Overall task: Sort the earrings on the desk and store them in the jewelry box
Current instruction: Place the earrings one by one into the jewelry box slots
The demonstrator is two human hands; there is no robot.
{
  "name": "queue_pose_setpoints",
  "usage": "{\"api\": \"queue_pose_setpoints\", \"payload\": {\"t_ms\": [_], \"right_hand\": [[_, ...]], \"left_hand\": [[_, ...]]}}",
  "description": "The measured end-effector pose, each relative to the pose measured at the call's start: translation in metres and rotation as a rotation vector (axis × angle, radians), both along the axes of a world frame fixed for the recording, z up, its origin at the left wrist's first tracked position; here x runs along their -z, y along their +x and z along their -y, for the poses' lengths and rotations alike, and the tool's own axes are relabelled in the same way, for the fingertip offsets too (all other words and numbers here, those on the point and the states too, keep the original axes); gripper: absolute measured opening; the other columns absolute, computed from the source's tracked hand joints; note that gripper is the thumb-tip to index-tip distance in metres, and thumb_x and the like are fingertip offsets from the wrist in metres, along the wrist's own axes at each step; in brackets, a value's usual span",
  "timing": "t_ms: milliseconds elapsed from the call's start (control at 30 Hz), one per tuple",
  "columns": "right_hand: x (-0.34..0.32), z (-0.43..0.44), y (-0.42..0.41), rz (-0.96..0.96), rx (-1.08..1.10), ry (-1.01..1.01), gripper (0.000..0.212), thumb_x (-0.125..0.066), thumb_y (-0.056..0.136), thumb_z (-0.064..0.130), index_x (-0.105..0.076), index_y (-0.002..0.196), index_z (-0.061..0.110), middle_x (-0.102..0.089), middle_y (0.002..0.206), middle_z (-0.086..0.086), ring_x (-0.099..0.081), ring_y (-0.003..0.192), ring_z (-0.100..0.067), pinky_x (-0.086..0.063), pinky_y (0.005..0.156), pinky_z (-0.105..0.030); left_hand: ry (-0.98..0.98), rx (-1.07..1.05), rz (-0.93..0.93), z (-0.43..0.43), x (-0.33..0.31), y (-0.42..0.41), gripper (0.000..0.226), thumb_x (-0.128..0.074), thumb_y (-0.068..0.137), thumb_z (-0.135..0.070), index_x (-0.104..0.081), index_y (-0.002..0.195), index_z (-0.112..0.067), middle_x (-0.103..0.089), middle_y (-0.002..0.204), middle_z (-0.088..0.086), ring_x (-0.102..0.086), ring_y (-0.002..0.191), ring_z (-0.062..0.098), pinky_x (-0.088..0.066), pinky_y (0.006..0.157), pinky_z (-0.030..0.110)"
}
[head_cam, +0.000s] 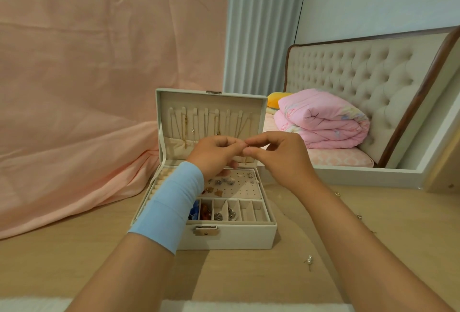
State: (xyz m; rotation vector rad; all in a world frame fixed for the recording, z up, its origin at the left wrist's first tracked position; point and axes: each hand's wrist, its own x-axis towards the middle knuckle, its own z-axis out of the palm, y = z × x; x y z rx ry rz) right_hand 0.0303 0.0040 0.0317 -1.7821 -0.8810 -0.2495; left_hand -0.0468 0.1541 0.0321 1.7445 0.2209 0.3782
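— Cream, smooth-skinned, rectangular: item one?

— The jewelry box point(224, 237), centre of the frame, standing on the pale wood-grain desk point(74, 262). Its lid point(211, 102) is raised upright. A metal latch point(206, 230) sits on the front wall.

— Interior?

— Beige velvety lining. Thin chain necklaces point(185, 127) hang from a row of tabs inside the lid. Below lies a perforated panel point(239, 187) carrying several small silver and amber studs. In front of it is a row of narrow slots point(246, 209), the left ones filled with blue, brown and silvery pieces.

— Hands?

— The left hand point(216, 155) and right hand point(276, 157) are held above the box, centre frame, with fingers curled. The fingertips of both meet on a small item point(246, 147) and pinch it. It is too tiny to identify. The left wrist has a pale blue, smooth fabric band point(171, 207).

— Loose stock?

— One pearl earring point(308, 260) with a metal post lies on the desk, lower right, well apart from the box. Further small metal pieces point(358, 216) lie near the right forearm.

— Surroundings?

— A creased peach sheet point(87, 63) fills the left half. A pleated grey curtain point(258, 25) hangs at top centre. At right are a button-tufted beige headboard point(361, 82) edged in dark wood and a folded pink quilt point(323, 122).
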Motion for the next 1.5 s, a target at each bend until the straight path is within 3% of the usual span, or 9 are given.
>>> {"api": "queue_pose_setpoints", "payload": {"t_ms": [133, 233, 300, 367, 600, 867, 1200, 1367, 1500], "right_hand": [[0.004, 0.002, 0.01, -0.065, 0.03, 0.028, 0.017, -0.085, 0.079, 0.016, -0.08, 0.085, 0.031, -0.076, 0.079, 0.013, -0.064, 0.069, 0.005, -0.047, 0.067, -0.02], [0.007, 0.01, 0.016, -0.046, 0.045, -0.272, 0.014, -0.082, 0.084, 0.017, -0.082, 0.09, 0.029, -0.076, 0.087, 0.014, -0.063, 0.071, 0.009, -0.045, 0.071, -0.015], [0.01, 0.013, 0.017, -0.034, 0.053, -0.501, 0.014, -0.081, 0.084, 0.018, -0.082, 0.089, 0.032, -0.076, 0.091, 0.016, -0.067, 0.083, 0.003, -0.053, 0.08, -0.024], [0.011, 0.011, 0.015, -0.013, 0.09, -0.617, 0.012, -0.084, 0.08, 0.022, -0.081, 0.086, 0.032, -0.076, 0.088, 0.016, -0.069, 0.086, -0.003, -0.056, 0.083, -0.031], [0.008, 0.009, 0.005, 0.142, 0.171, -0.741, 0.003, -0.081, 0.081, 0.031, -0.08, 0.083, 0.032, -0.075, 0.089, 0.016, -0.066, 0.085, -0.005, -0.051, 0.072, -0.026], [0.004, 0.01, 0.002, 0.228, 0.137, -0.819, 0.007, -0.076, 0.086, 0.028, -0.079, 0.089, 0.033, -0.074, 0.094, 0.016, -0.065, 0.089, -0.006, -0.05, 0.073, -0.027], [-0.003, 0.016, 0.002, 0.104, 0.01, -0.865, 0.027, -0.058, 0.089, 0.018, -0.08, 0.092, 0.034, -0.071, 0.112, 0.015, -0.062, 0.1, -0.007, -0.054, 0.091, -0.034], [-0.012, 0.038, 0.003, 0.088, 0.038, -0.682, 0.027, -0.06, 0.089, 0.016, -0.079, 0.095, 0.033, -0.07, 0.11, 0.015, -0.055, 0.066, 0.013, -0.042, 0.07, -0.016], [-0.023, 0.08, 0.002, 0.07, 0.052, -0.746, 0.025, -0.061, 0.091, 0.013, -0.079, 0.1, 0.029, -0.071, 0.103, 0.014, -0.052, 0.058, 0.021, -0.037, 0.056, -0.003]], "left_hand": [[0.049, 0.034, -0.018, 0.0, -0.001, -0.002, 0.017, -0.063, 0.093, -0.035, -0.074, 0.098, -0.023, -0.075, 0.091, -0.008, -0.064, 0.075, 0.008, -0.055, 0.069, 0.027], [0.481, -0.005, -0.077, -0.003, 0.002, -0.003, 0.015, -0.061, 0.093, -0.037, -0.073, 0.095, -0.028, -0.07, 0.089, -0.013, -0.062, 0.085, 0.006, -0.047, 0.072, 0.023], [0.693, 0.015, -0.177, -0.004, 0.003, -0.005, 0.015, -0.06, 0.092, -0.037, -0.073, 0.098, -0.031, -0.068, 0.093, -0.015, -0.062, 0.088, 0.005, -0.046, 0.074, 0.022], [0.786, 0.039, -0.258, -0.005, 0.004, -0.005, 0.016, -0.061, 0.091, -0.037, -0.073, 0.1, -0.033, -0.066, 0.099, -0.015, -0.061, 0.095, 0.007, -0.047, 0.082, 0.025], [1.0, 0.058, -0.279, -0.003, 0.01, -0.001, 0.018, -0.065, 0.083, -0.041, -0.074, 0.098, -0.038, -0.063, 0.109, -0.014, -0.053, 0.104, 0.012, -0.046, 0.098, 0.035], [1.036, 0.071, -0.244, -0.003, 0.012, 0.002, 0.019, -0.064, 0.084, -0.04, -0.071, 0.101, -0.04, -0.06, 0.104, -0.015, -0.047, 0.099, 0.01, -0.042, 0.098, 0.033], [1.049, 0.075, -0.255, -0.002, 0.013, 0.004, 0.017, -0.063, 0.084, -0.04, -0.071, 0.099, -0.04, -0.06, 0.104, -0.015, -0.048, 0.1, 0.011, -0.041, 0.093, 0.03], [1.008, 0.094, -0.208, 0.01, 0.005, 0.002, 0.016, -0.061, 0.084, -0.039, -0.071, 0.096, -0.039, -0.061, 0.11, -0.014, -0.053, 0.102, 0.01, -0.043, 0.089, 0.028], [0.978, 0.165, -0.137, 0.037, 0.0, 0.002, 0.013, -0.064, 0.086, -0.04, -0.07, 0.097, -0.038, -0.06, 0.099, -0.02, -0.058, 0.096, 0.007, -0.046, 0.082, 0.026]]}}
